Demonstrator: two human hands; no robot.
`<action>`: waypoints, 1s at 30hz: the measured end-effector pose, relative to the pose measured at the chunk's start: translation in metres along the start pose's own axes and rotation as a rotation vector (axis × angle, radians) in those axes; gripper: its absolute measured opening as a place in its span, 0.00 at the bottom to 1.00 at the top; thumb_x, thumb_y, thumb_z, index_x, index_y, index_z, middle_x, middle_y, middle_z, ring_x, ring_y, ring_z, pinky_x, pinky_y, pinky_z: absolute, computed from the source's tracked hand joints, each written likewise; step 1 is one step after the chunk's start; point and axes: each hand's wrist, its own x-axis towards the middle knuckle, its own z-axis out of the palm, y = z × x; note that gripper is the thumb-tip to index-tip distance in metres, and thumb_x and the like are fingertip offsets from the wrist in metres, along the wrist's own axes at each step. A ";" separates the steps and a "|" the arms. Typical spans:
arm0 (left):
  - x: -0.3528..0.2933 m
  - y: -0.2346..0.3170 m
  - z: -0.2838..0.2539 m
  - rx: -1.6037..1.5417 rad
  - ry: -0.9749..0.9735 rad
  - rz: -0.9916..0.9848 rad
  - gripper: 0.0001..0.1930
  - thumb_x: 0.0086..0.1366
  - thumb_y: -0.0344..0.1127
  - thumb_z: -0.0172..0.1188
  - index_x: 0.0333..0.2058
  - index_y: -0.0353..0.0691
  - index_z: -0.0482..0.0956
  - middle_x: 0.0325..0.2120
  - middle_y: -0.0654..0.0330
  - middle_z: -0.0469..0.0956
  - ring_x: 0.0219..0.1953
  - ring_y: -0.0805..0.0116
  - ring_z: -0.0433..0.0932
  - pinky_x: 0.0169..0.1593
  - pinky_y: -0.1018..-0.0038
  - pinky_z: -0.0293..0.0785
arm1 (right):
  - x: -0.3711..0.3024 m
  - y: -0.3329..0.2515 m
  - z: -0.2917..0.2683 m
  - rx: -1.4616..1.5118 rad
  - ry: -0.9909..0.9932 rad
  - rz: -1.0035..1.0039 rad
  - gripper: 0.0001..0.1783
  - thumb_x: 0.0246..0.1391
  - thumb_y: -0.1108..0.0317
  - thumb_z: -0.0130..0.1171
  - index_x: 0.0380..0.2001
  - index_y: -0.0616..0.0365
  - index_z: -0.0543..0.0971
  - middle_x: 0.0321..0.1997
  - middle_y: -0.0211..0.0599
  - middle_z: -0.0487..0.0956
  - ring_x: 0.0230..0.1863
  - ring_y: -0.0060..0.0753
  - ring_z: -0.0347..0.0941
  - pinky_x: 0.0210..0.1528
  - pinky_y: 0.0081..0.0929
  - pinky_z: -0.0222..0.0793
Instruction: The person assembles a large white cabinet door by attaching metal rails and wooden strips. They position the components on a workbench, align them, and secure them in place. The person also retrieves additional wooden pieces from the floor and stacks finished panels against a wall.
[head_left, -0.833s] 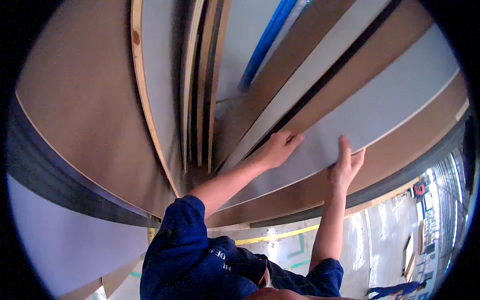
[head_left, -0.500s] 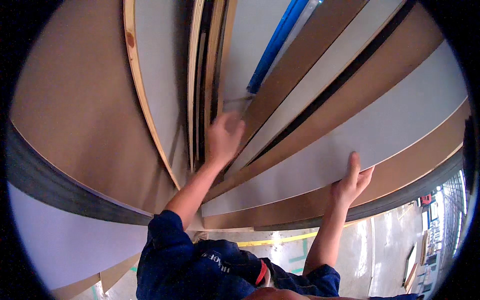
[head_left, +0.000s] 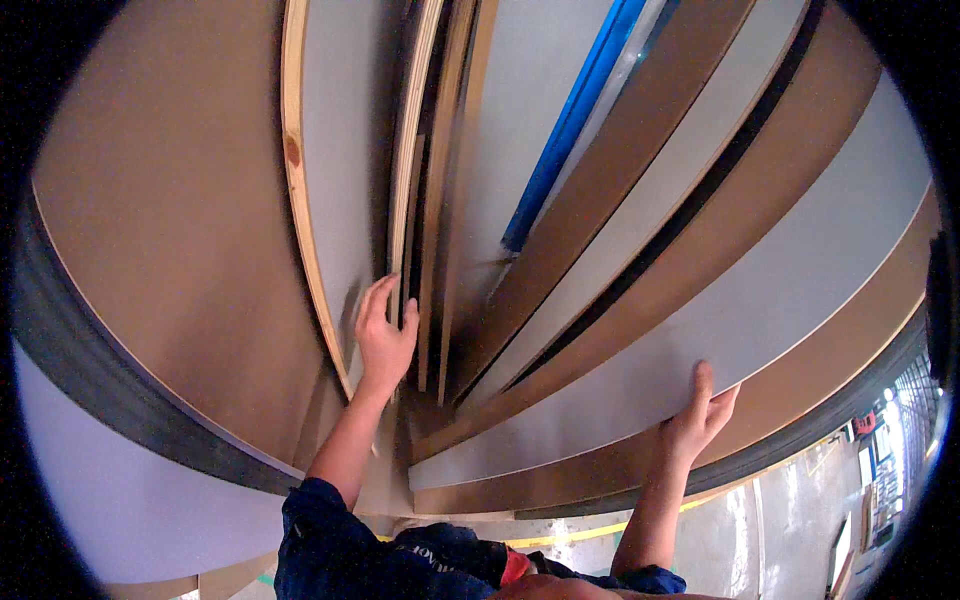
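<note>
Several large sheet panels stand on edge, fanned out before me. My right hand (head_left: 697, 415) grips the near edge of a pale grey panel (head_left: 800, 290), thumb flat on its face and fingers behind it. My left hand (head_left: 385, 340) is at the lower end of a light-edged wooden panel (head_left: 411, 130), fingers on its left side and thumb on its right. The fingers look curled round that edge, though the contact is partly hidden. Beside it stand thin brown boards (head_left: 447, 150). Left of the hand is a panel with a knotted wooden edge (head_left: 292, 150).
A blue upright strip (head_left: 570, 130) stands deeper between the panels. Brown panels (head_left: 640, 140) lean right of it, and a large brown panel (head_left: 170, 250) fills the left. A dark grey band (head_left: 130, 400) borders it. A yellow floor line (head_left: 580, 534) runs behind the panels' near edge.
My left hand has moved left and nearer, from the gap in the middle to the light-edged panel. My right hand keeps its grip on the grey panel. The view has shifted slightly.
</note>
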 end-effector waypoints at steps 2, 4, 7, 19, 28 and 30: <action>0.004 0.002 0.011 -0.049 -0.041 -0.053 0.21 0.62 0.28 0.64 0.55 0.34 0.75 0.51 0.47 0.76 0.54 0.47 0.77 0.58 0.59 0.73 | 0.001 0.001 0.001 -0.011 -0.001 0.001 0.34 0.61 0.66 0.61 0.66 0.68 0.63 0.60 0.46 0.73 0.58 0.37 0.70 0.63 0.35 0.63; 0.008 0.003 0.019 -0.022 -0.039 -0.069 0.27 0.62 0.29 0.65 0.59 0.33 0.70 0.55 0.45 0.73 0.58 0.46 0.73 0.63 0.58 0.69 | 0.000 -0.001 0.003 -0.041 -0.001 0.004 0.34 0.62 0.66 0.61 0.66 0.68 0.63 0.60 0.46 0.73 0.58 0.37 0.70 0.63 0.36 0.62; 0.018 -0.010 0.047 -0.008 -0.001 -0.097 0.37 0.61 0.30 0.67 0.66 0.33 0.60 0.60 0.42 0.67 0.64 0.43 0.66 0.69 0.58 0.59 | 0.001 0.002 0.001 -0.042 0.012 -0.008 0.33 0.62 0.66 0.60 0.66 0.67 0.62 0.60 0.46 0.73 0.57 0.37 0.70 0.63 0.36 0.63; 0.030 0.015 0.032 0.050 0.226 0.166 0.32 0.58 0.24 0.66 0.62 0.30 0.68 0.61 0.43 0.69 0.65 0.47 0.68 0.67 0.57 0.66 | 0.018 0.009 0.017 -0.025 0.056 0.024 0.34 0.61 0.67 0.59 0.68 0.65 0.61 0.62 0.48 0.72 0.58 0.41 0.70 0.62 0.38 0.64; 0.056 -0.026 -0.008 0.046 0.246 -0.183 0.26 0.63 0.30 0.64 0.58 0.27 0.69 0.49 0.38 0.78 0.51 0.42 0.80 0.54 0.58 0.75 | 0.025 0.021 0.011 -0.069 0.031 -0.022 0.37 0.61 0.64 0.60 0.69 0.64 0.61 0.65 0.47 0.69 0.59 0.43 0.69 0.62 0.41 0.64; 0.054 -0.041 -0.009 0.054 0.205 -0.201 0.20 0.65 0.33 0.63 0.52 0.29 0.73 0.38 0.40 0.83 0.42 0.42 0.83 0.47 0.57 0.78 | 0.024 0.024 0.013 -0.067 0.050 -0.025 0.34 0.62 0.63 0.61 0.67 0.65 0.64 0.61 0.47 0.73 0.58 0.40 0.71 0.61 0.37 0.67</action>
